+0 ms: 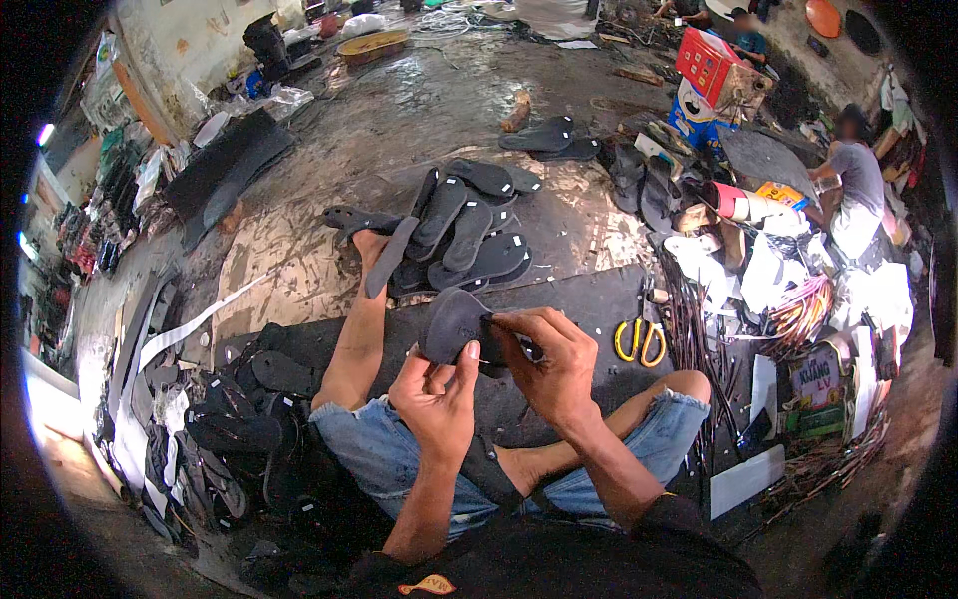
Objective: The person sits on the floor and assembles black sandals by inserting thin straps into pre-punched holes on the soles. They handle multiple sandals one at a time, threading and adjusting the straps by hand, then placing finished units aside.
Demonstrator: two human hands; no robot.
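A black sandal sole [454,324] is held up in front of me, bent into a curve. My left hand [434,394] grips its lower edge, thumb on the near side and fingers curled beneath. At its right edge my right hand [551,367] is closed in a pinch; the fingertips touch the dark material, and their exact grip is partly hidden. A thin pale bit shows between the two hands. Just beyond lies a heap of black soles [467,238] with small white stickers. One more dark sole [391,258] leans against my outstretched left foot.
Scissors with yellow handles [640,342] lie right of my hands, beside a bundle of thin dark strips [694,349]. Dark sandals and scraps [239,419] are piled on the left. Red and blue boxes [704,90] stand far right, near a seated person [856,185].
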